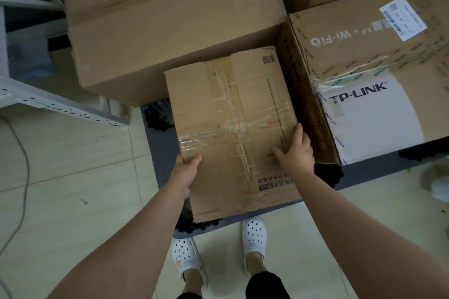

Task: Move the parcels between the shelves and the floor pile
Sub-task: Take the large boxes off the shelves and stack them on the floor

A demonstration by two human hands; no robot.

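You hold the taped brown cardboard parcel (pixel 233 128) by its sides.
Your left hand (pixel 187 170) and right hand (pixel 295 150) grasp it over the dark floor mat (pixel 155 153), beside the TP-LINK printed carton (pixel 376 109).

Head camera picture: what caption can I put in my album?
Left hand and right hand hold a taped box beside a TP-LINK parcel.

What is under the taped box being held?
A dark mat on the tiled floor shows past the left and near edges of the taped box. The box, held by the left hand and right hand, covers whatever lies directly beneath.
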